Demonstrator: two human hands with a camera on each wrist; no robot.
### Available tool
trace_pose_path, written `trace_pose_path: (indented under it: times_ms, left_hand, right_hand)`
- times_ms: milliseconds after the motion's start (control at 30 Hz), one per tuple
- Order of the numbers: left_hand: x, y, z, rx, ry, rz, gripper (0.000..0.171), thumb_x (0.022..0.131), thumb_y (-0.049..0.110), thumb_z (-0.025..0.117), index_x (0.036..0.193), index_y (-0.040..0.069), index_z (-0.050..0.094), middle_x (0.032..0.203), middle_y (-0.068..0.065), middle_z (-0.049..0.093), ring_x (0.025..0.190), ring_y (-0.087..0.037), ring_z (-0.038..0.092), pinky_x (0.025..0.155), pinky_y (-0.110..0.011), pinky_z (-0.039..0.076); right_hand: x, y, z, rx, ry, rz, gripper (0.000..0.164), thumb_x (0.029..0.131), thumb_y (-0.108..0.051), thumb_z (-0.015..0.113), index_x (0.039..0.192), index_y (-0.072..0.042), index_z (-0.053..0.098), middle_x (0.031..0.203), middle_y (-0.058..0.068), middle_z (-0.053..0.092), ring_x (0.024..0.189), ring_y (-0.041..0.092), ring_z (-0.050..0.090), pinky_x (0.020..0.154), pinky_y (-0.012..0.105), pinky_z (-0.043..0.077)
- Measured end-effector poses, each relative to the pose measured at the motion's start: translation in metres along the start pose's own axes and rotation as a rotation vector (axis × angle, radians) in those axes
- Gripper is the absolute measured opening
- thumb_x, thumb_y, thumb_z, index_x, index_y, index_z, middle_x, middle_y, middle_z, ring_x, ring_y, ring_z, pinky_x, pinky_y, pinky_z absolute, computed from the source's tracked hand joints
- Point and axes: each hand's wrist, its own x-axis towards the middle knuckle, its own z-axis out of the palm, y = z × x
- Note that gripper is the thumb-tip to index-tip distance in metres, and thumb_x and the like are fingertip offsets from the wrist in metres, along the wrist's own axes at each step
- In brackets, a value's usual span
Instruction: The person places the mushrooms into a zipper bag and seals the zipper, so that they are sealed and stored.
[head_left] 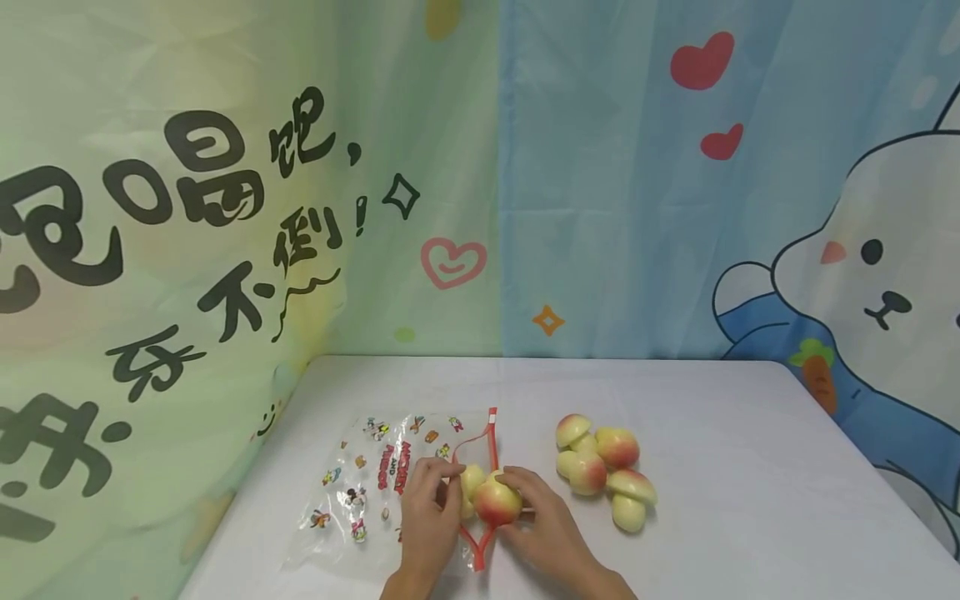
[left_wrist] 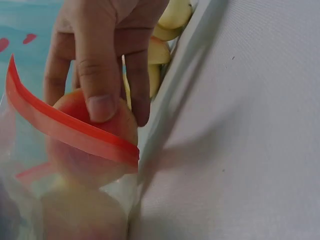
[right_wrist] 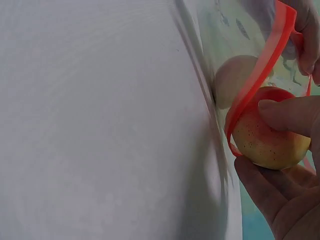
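My right hand grips a yellow toy mushroom by its red-tinted cap, thumb on one side and fingers on the other. The mushroom lies in the mouth of a clear zip bag printed with cartoon figures. Its pale stem end shows through the plastic, while the cap sits at the red zip strip. At the bag's mouth, my left hand pinches the bag's edge with curled fingers. In the left wrist view, the right hand reaches down onto the cap from beyond the strip.
Several more toy mushrooms lie grouped on the white table, to the right of my hands. Behind the table hangs a printed curtain with hearts and a white cartoon animal.
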Motion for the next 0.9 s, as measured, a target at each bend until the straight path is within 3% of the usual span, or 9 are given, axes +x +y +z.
trace_pose_path:
  times_ms: [267, 533, 733, 900]
  left_hand:
    - [-0.001, -0.001, 0.001, 0.013, -0.023, -0.027, 0.023, 0.080, -0.014, 0.063, 0.091, 0.006, 0.068, 0.092, 0.002, 0.057, 0.061, -0.001, 0.045, 0.050, -0.013, 0.040]
    - [-0.002, -0.001, 0.001, 0.009, -0.014, -0.003, 0.028, 0.079, -0.016, 0.063, 0.092, 0.008, 0.069, 0.094, 0.003, 0.058, 0.063, -0.001, 0.047, 0.051, -0.012, 0.041]
    - [-0.002, 0.002, 0.002, 0.031, -0.018, -0.022, 0.033, 0.079, -0.016, 0.065, 0.092, 0.014, 0.069, 0.095, 0.005, 0.058, 0.067, -0.002, 0.048, 0.053, -0.014, 0.043]
    - [-0.003, 0.000, 0.003, 0.047, -0.017, -0.026, 0.031, 0.078, -0.015, 0.065, 0.092, 0.012, 0.069, 0.094, 0.003, 0.058, 0.072, -0.005, 0.050, 0.057, -0.014, 0.044]
  right_hand:
    - [0.006, 0.000, 0.008, 0.017, -0.047, -0.061, 0.062, 0.068, 0.010, 0.077, 0.126, -0.006, 0.060, 0.130, 0.015, 0.057, 0.108, 0.028, 0.061, 0.075, 0.027, 0.057]
    - [0.011, -0.005, 0.013, 0.004, -0.134, 0.017, 0.054, 0.076, -0.002, 0.078, 0.127, -0.008, 0.060, 0.130, 0.009, 0.059, 0.112, 0.027, 0.060, 0.080, 0.025, 0.056]
    - [0.015, 0.000, 0.023, 0.031, -0.105, 0.005, 0.054, 0.074, 0.001, 0.080, 0.124, -0.008, 0.062, 0.122, 0.006, 0.063, 0.103, 0.017, 0.062, 0.077, 0.027, 0.056]
    - [0.018, 0.003, 0.035, 0.085, -0.097, -0.003, 0.056, 0.073, 0.006, 0.075, 0.124, -0.013, 0.062, 0.122, 0.005, 0.064, 0.099, 0.017, 0.065, 0.077, 0.026, 0.056]
